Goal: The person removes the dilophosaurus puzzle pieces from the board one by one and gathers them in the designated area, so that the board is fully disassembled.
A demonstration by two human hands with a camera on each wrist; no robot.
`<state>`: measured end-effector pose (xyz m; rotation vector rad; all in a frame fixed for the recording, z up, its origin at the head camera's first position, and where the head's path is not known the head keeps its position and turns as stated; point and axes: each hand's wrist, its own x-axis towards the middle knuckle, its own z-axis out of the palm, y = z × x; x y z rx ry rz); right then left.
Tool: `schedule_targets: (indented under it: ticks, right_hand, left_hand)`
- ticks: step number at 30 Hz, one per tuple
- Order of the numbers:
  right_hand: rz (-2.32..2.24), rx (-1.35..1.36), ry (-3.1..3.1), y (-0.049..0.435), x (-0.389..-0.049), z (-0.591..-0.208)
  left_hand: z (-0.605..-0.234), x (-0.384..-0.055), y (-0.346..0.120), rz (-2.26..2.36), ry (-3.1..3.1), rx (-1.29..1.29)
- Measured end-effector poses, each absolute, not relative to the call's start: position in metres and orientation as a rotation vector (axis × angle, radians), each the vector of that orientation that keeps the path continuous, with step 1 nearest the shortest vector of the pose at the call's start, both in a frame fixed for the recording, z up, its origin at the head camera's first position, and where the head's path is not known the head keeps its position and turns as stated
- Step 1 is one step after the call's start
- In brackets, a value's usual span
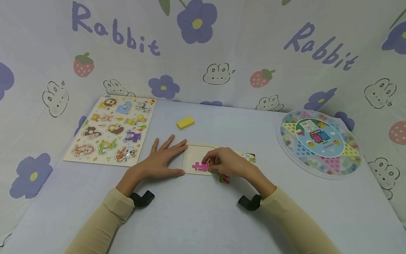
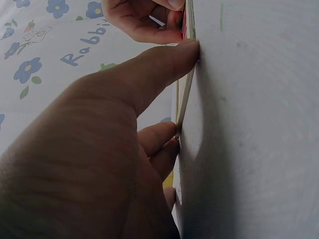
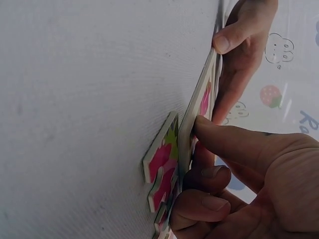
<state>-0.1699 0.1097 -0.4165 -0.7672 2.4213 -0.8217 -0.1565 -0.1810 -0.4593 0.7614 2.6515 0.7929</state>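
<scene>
A shallow wooden puzzle tray (image 1: 199,152) lies flat on the table between both hands. Inside it, along the near side, sits a pink jigsaw piece (image 1: 198,166). My left hand (image 1: 161,163) has its fingers spread and straight, with thumb and fingertips touching the tray's left edge. Over the tray's right part, my right hand (image 1: 227,162) pinches a jigsaw piece between thumb and curled fingers; most of that piece is hidden. Loose pink and green pieces (image 3: 163,155) lie beside the tray near the right hand, partly covered by it in the head view.
An animal puzzle board (image 1: 104,139) lies at the left. Beyond the tray is a yellow block (image 1: 185,123). A round board game (image 1: 320,141) in clear packaging stands at the right. Another loose piece (image 1: 251,157) lies right of the tray. Printed cloth hangs behind.
</scene>
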Motion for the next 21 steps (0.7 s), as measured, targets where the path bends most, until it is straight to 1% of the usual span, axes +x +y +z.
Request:
schedule_targets:
  ticks: [21]
  right_hand:
    - [-0.868, -0.702, 2.458, 0.1077, -0.1613, -0.4173]
  left_hand:
    - [-0.4612, -0.1581, -0.1809, 0.777, 2.659, 0.757]
